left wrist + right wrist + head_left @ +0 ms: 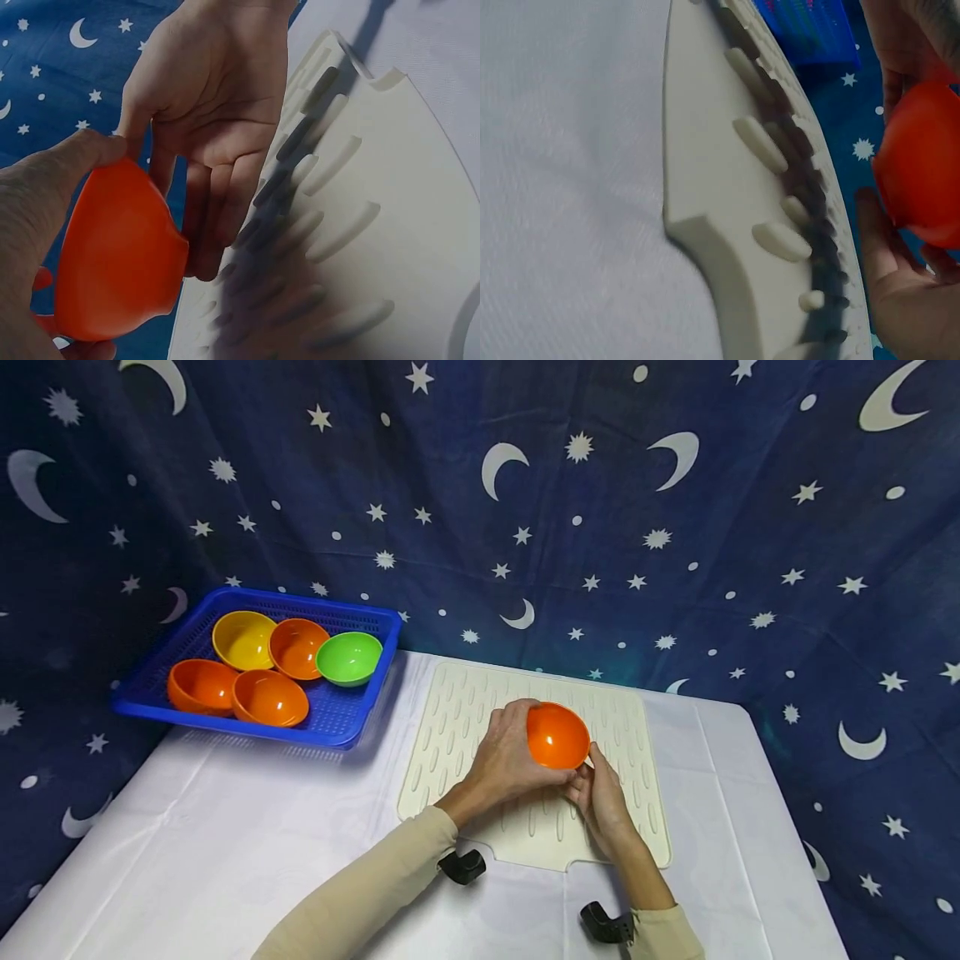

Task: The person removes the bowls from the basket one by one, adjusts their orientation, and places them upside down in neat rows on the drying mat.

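Note:
In the head view, an orange bowl (558, 737) is held tilted above a cream ridged drying mat (618, 818). My left hand (510, 752) grips the bowl from its left side, fingers over the far rim and thumb along the near side. On the bowl's right edge, my right hand (606, 797) holds it with the thumb and a finger. The left wrist view shows the outside of the bowl (124, 255) and the right palm (214, 90), its other fingers fairly straight. Seen from the right wrist, the bowl (922, 165) lies between both hands, clear of the mat.
A blue plastic basket (337, 737) at the back left contains a yellow bowl (243, 641), three orange bowls (270, 697) and a green bowl (348, 658). White cloth (225, 827) covers the table. Behind hangs a dark blue curtain (450, 468) with moons and stars.

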`<action>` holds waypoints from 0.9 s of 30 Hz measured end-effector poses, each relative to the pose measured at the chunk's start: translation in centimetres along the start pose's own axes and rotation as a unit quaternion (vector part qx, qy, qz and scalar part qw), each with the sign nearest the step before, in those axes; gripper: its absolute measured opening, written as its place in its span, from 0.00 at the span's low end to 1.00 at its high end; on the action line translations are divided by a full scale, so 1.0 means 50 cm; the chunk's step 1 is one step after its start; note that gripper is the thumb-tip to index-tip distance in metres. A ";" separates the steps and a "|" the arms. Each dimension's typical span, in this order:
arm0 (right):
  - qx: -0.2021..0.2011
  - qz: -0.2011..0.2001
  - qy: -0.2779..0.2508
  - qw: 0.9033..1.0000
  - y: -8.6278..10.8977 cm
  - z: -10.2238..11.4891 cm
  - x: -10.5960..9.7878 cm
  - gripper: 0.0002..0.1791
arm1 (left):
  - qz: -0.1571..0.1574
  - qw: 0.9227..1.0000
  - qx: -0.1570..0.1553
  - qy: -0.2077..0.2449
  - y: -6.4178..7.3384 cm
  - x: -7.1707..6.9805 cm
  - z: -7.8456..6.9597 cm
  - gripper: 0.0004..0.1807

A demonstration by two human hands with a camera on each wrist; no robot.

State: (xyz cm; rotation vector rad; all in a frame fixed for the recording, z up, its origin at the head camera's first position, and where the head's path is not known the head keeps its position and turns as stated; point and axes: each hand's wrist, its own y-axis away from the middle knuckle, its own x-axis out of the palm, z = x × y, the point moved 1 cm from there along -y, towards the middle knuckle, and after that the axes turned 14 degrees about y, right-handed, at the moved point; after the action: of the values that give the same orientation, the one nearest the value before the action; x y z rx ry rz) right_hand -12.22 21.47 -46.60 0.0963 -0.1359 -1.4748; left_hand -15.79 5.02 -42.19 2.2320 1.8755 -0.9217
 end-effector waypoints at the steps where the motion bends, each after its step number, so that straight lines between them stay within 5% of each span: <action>1: 0.006 0.004 -0.010 1.000 0.003 0.008 0.002 0.33 | 0.001 1.000 0.003 0.000 0.000 0.002 0.000 0.52; 7: 0.018 0.008 -0.001 1.000 0.011 0.024 -0.003 0.31 | 0.000 1.000 0.019 0.012 -0.001 0.008 0.004 0.58; 12: -0.027 -0.006 -0.017 0.999 0.006 0.015 -0.014 0.29 | -0.003 0.999 -0.011 0.037 -0.002 0.014 0.008 0.66; 21: -0.069 -0.058 -0.010 0.996 0.004 0.010 -0.019 0.29 | 0.012 0.994 -0.021 0.109 -0.010 0.008 0.010 0.40; 27: -0.107 -0.103 0.053 0.987 -0.014 -0.009 -0.046 0.26 | 0.060 0.975 -0.048 0.209 -0.012 0.010 0.017 0.39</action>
State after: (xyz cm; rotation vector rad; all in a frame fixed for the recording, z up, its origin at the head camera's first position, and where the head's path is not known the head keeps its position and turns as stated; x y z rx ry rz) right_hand -13.04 23.69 -47.23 0.0140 0.1237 -1.6770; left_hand -16.63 5.22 -42.91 2.5978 1.8539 -0.3502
